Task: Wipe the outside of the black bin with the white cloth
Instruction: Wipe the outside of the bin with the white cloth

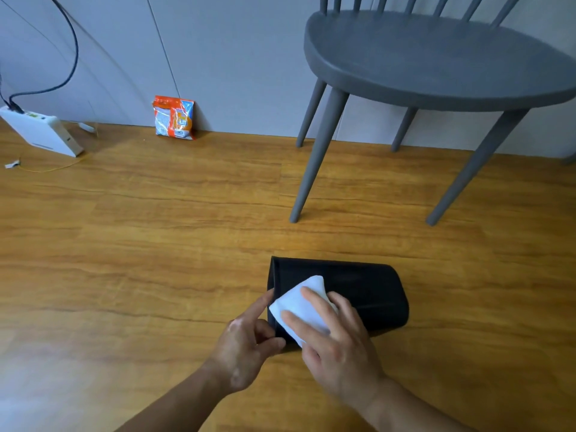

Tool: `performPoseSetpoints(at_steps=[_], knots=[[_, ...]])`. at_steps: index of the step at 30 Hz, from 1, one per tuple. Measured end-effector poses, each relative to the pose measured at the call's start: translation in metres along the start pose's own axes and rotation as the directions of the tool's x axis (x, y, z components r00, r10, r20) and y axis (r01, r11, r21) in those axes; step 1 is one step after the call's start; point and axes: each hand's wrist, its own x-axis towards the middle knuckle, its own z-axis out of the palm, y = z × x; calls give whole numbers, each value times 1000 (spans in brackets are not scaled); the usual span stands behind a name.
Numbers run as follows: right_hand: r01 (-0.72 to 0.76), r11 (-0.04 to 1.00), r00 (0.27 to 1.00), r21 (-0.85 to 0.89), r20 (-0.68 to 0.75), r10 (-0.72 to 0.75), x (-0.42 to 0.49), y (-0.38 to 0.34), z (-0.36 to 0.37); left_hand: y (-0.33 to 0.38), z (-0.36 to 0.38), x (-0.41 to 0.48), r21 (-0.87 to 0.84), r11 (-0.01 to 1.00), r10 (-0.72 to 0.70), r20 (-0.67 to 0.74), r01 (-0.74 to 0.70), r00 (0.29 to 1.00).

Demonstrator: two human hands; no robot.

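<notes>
- Left hand (246, 347): closed on rim at open end of black bin (367, 291); bin on its side on wooden floor (140, 244), below grey chair (436, 73).
- White cloth (304, 304): pressed flat on upper wall, near rim.
- Right hand (336, 335): spread open, fingers atop cloth, pinning not gripping.
- Risk: rolling on floor if rim grip slackens; cloth slipping free under open palm.

Right hand (335, 335) lies flat, fingers spread; left hand (246, 347) seemingly pinches, index finger extended.
</notes>
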Motion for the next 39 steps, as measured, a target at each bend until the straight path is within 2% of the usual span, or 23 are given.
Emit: performPoseSetpoints(at_steps=[3,5,7,8,9,13,15,17,19,22,23,25,28,30,36,39], knots=[[63,997,998,-33,16,-62,5,8,-3,-1,2,-3,46,999,7,-12,-6,1000],[-77,997,997,-4,22,77,20,3,-3,-4,5,-2,75,997,-1,-21,2,1000],[-264,963,965,60,15,263,39,-4,-3,-8,7,-2,73,997,-21,-31,23,999],[-300,951,954,73,10,300,43,-7,-2,-9,7,-2,67,997,-30,-34,32,999],[-286,956,958,61,1,287,42,-9,0,-9,6,-1,59,998,-36,-31,37,999],[-54,998,997,18,50,53,-2,-6,-5,-5,5,0,27,999,-36,-13,36,999],[-10,1000,999,-10,48,10,-13,-2,-8,-6,6,1,56,998,-25,-5,25,1000],[-60,998,998,-7,34,61,-2,-1,-7,-10,9,-2,91,996,-11,-9,12,1000],[-194,981,981,20,10,194,26,0,-5,-13,14,-6,111,994,14,-19,-12,1000],[-418,907,908,54,41,416,69,7,-2,-14,15,-6,112,993,37,-44,-32,998],[-450,892,893,42,41,448,74,6,-2,-15,14,-4,109,994,37,-54,-31,998],[-412,911,911,-2,3,412,64,-10,0,-13,12,-1,98,995,39,-59,-33,997],[-273,961,962,36,13,273,23,-41,3,-7,11,-1,67,995,79,-44,-76,996],[-246,969,969,20,7,246,14,-41,8,-4,12,-2,52,994,99,-33,-97,995],[-398,916,917,-56,14,399,71,-24,11,-20,18,-6,130,989,75,-69,-65,995],[-508,861,851,-32,136,507,107,-7,6,-26,23,-12,141,988,78,-69,-68,995]])
